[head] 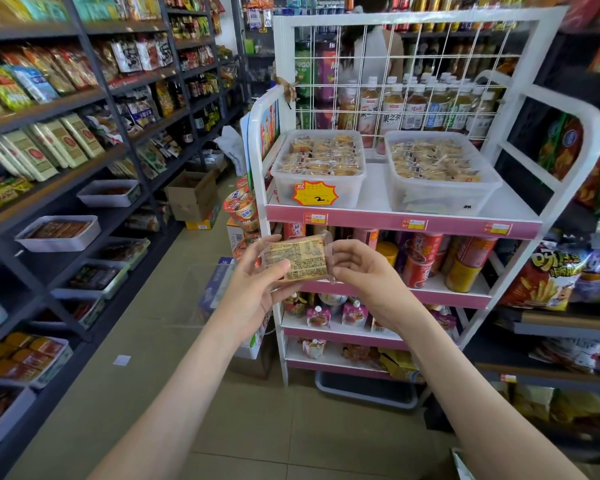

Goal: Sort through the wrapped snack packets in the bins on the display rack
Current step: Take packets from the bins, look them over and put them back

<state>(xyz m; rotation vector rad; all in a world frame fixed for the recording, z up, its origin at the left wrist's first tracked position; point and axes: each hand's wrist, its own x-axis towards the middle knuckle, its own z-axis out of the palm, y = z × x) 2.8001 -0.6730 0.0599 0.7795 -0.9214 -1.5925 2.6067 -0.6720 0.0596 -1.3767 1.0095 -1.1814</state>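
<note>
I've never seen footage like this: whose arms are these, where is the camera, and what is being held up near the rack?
No machine here: these are a person's bare arms, filmed by one wide-angle camera worn on their head, looking forward and down. The left hand and right hand together hold one clear-wrapped snack packet, its printed label facing the camera, in front of a display rack. On its top shelf stand two clear plastic bins, the left bin with a yellow price sticker and the right bin, both holding similar wrapped packets. The lower shelves hold cans and pouches.
</note>
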